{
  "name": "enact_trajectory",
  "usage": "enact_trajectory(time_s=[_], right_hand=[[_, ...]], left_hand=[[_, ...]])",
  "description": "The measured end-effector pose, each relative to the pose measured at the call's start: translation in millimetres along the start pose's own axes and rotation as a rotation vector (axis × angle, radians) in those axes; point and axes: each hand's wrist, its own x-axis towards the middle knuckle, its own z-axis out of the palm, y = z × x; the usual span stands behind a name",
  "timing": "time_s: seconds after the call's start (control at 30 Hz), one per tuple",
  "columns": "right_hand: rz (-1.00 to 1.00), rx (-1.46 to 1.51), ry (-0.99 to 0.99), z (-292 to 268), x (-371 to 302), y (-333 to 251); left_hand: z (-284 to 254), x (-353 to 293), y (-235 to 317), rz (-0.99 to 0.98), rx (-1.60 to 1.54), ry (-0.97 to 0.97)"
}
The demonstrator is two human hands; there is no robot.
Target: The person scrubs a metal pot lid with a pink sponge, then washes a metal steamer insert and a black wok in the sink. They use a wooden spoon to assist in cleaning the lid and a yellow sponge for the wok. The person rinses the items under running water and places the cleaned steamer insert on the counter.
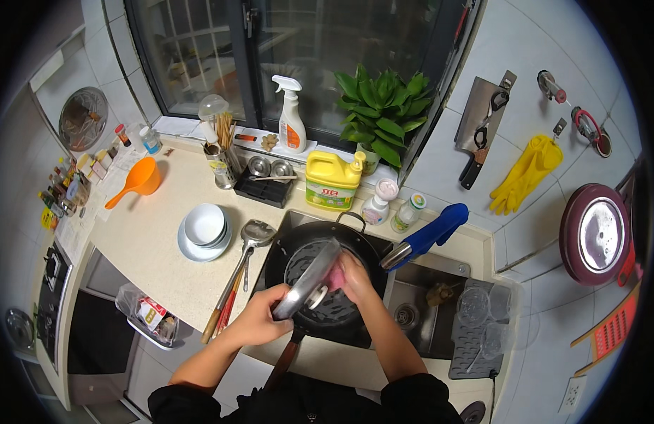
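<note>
My left hand (262,316) grips the rim of a round pot lid (307,280), its thumb and fingers closed on the edge. The lid is held tilted, nearly on edge, with its light knob (317,297) toward me. My right hand (355,280) presses a pink cloth or sponge (335,277) against the lid; most of the pink piece is hidden by the fingers. Beneath both hands a wet black wok (276,256) rests over the left part of the sink, its wooden handle (281,362) pointing toward me.
A faucet with a blue sleeve (440,227) reaches over the sink basin (440,279). Behind the wok stand a yellow detergent jug (332,182) and a white spray bottle (292,116). White bowls (205,225), long-handled utensils (235,283) and an orange ladle (142,177) lie left; clear cups (474,305) stand right.
</note>
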Motion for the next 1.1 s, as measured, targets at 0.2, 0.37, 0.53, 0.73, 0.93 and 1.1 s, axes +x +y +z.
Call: enact_trajectory(time_s=[0.2,0.37,0.53,0.73,0.93,1.1], right_hand=[[-0.431,-0.534,0.118,-19.8,9.5,11.2],[-1.025,-1.056,0.123,50.0,-56.0,-50.3],[-1.165,-1.375,-0.078,76.0,-80.3,-65.4],[-1.251,-1.362,-0.197,79.2,-79.9,-46.0],[-1.044,-1.139,0.060,64.7,-43.0,-61.2],[-1.184,-1.184,-0.158,81.5,-71.9,-41.0]], left_hand=[[7.5,14.5,-0.8,-0.136,0.010,0.117],[7.6,14.0,-13.4,-0.094,-0.014,0.193],[16.6,19.3,-24.8,-0.007,0.033,0.162],[20.5,22.0,-26.2,-0.003,0.051,0.201],[14.6,15.6,-29.8,-0.063,0.118,0.189],[7.4,10.7,-45.6,-0.048,0.045,0.161]])
